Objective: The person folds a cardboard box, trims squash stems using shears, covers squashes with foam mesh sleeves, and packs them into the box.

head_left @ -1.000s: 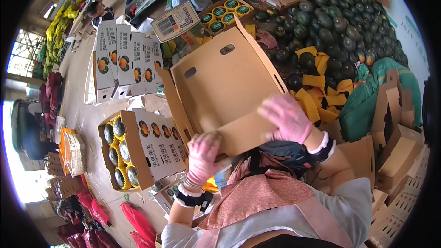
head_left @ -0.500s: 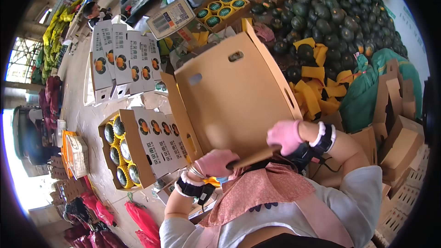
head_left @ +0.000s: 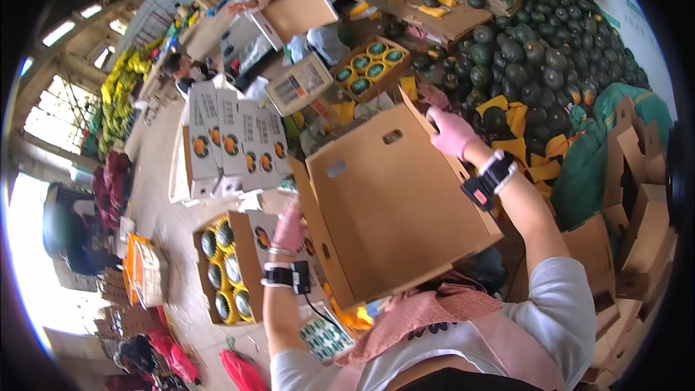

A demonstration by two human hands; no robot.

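Note:
An open, unfilled cardboard box (head_left: 394, 206) is tilted in front of my body, with its near edge by my apron. My right hand (head_left: 452, 134), in a pink glove, is closed on the upper right edge of the box. My left hand (head_left: 289, 228), also pink-gloved, is beside the outer face of the left wall, fingers stretched upward. Whether its fingertips press on the cardboard is hard to see. Left of that hand stands a box of green squashes (head_left: 226, 268) in yellow foam nets.
White printed cartons (head_left: 242, 137) stand upper left. A scale (head_left: 299, 85) and another packed box (head_left: 371, 66) are beyond. A squash heap (head_left: 543, 51) fills the upper right. Folded cardboard (head_left: 637, 239) lies right. A co-worker holds a box (head_left: 297, 13) at the top.
My right hand has moved from the near edge up to the box's upper right side. My left hand has shifted from the near edge to the left wall. A co-worker's box has come into fuller view.

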